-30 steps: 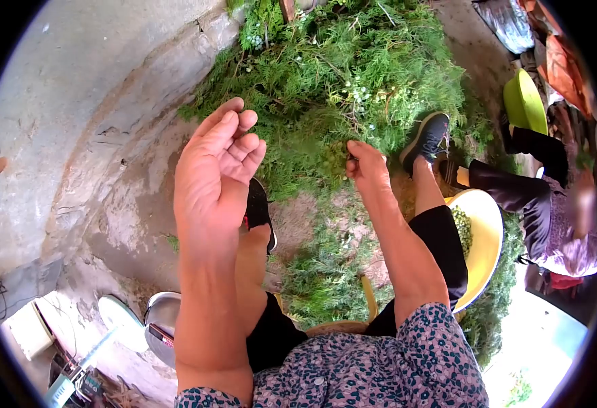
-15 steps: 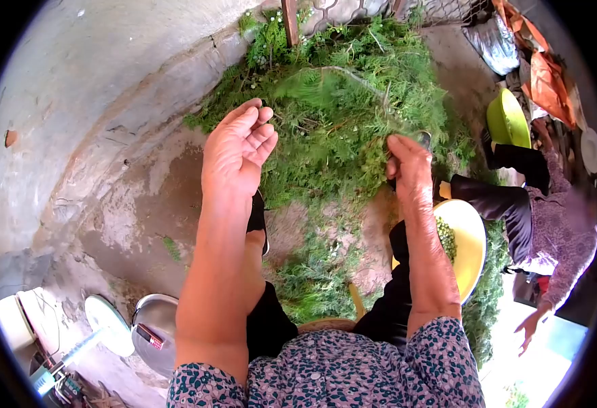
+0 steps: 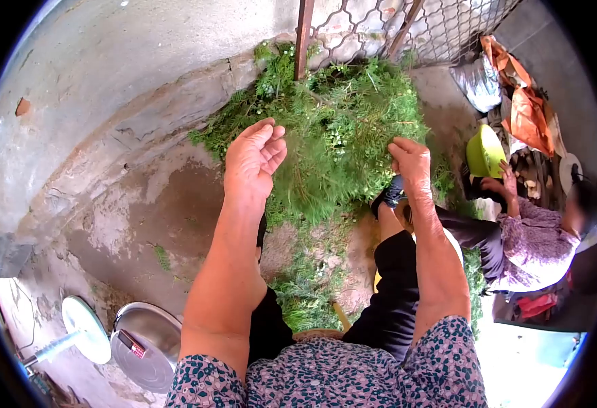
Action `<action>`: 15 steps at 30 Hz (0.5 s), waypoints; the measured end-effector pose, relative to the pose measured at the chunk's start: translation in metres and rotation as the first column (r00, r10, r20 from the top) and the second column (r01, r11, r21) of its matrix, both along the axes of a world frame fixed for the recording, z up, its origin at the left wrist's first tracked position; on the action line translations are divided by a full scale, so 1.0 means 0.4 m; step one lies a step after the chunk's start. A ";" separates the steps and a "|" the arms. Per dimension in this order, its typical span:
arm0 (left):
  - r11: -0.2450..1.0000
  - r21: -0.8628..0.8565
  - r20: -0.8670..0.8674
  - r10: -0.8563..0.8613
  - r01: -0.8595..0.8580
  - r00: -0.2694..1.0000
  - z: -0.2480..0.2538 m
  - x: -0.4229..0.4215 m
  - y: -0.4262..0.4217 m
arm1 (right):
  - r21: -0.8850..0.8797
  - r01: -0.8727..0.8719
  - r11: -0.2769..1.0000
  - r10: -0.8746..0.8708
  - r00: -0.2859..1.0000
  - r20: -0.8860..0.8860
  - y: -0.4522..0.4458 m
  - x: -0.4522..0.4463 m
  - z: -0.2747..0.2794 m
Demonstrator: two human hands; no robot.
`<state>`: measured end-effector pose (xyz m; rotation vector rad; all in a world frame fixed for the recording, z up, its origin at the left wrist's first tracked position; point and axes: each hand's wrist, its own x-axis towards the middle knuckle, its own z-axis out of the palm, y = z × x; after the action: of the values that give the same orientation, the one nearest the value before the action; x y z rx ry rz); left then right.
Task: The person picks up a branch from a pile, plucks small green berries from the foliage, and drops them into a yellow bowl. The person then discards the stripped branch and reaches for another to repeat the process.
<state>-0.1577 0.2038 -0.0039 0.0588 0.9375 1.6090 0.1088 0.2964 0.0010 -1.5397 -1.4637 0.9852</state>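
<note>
While both arms reach forward over the greenery, a blurred green sprig (image 3: 322,173) spans the gap between the two sets of fingers, apparently in motion. The fingers of the right hand (image 3: 413,164) are folded against the thumb and seem to grip the sprig at its near end, though the blur hides the exact contact. The left hand (image 3: 254,158) has its fingers loosely curled, the thumb close to the forefinger; whether anything is pinched there, I cannot tell.

Beyond the fingertips of both hands, and below them, lies the heap of leafy branches (image 3: 387,98). To handle the sprig well, the right fingers would best keep a firm hold on the woody stem rather than the soft fronds, which could strip or slip. Holding it up clear of the heap should help, since its twigs could snag on those beneath. The left fingers do well to work lightly and near the stem, so that the sprig turns without bending sharply.

Nearer the body than the right fingers, a yellow basin (image 3: 455,247) shows partly behind the forearm. Farther to the right of those fingers sits a co-worker (image 3: 533,234), with hands beside a lime-green basin (image 3: 485,151).
</note>
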 end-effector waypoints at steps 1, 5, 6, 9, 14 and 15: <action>1.000 0.006 0.005 0.004 -0.004 1.000 -0.001 -0.002 -0.004 | -0.017 0.004 1.000 -0.004 1.000 -0.015 -0.010 0.003 0.007; 0.999 -0.023 -0.109 0.041 -0.044 0.993 -0.002 0.001 -0.006 | -0.007 -0.050 0.999 0.050 0.998 -0.046 -0.042 0.008 0.027; 0.997 -0.047 -0.178 0.054 -0.063 0.983 -0.007 0.008 -0.002 | 0.004 -0.077 0.997 0.077 0.994 -0.078 -0.045 0.016 0.024; 0.994 -0.100 -0.355 -0.004 -0.034 0.935 -0.024 0.024 0.019 | 0.033 -0.142 0.989 0.146 0.973 -0.178 -0.049 0.037 0.009; 0.992 -0.041 -0.338 -0.128 0.121 0.932 -0.048 0.050 0.052 | 0.032 -0.193 0.981 0.192 0.921 -0.338 -0.065 0.082 -0.038; 0.995 -0.063 -0.315 -0.097 0.081 0.944 -0.038 0.062 0.055 | 0.023 -0.196 0.980 0.191 0.909 -0.371 -0.068 0.091 -0.047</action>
<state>-0.1330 0.2259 -0.0189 0.3306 1.2047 1.5169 0.1450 0.2694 -0.0179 -1.1496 -1.3515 1.3280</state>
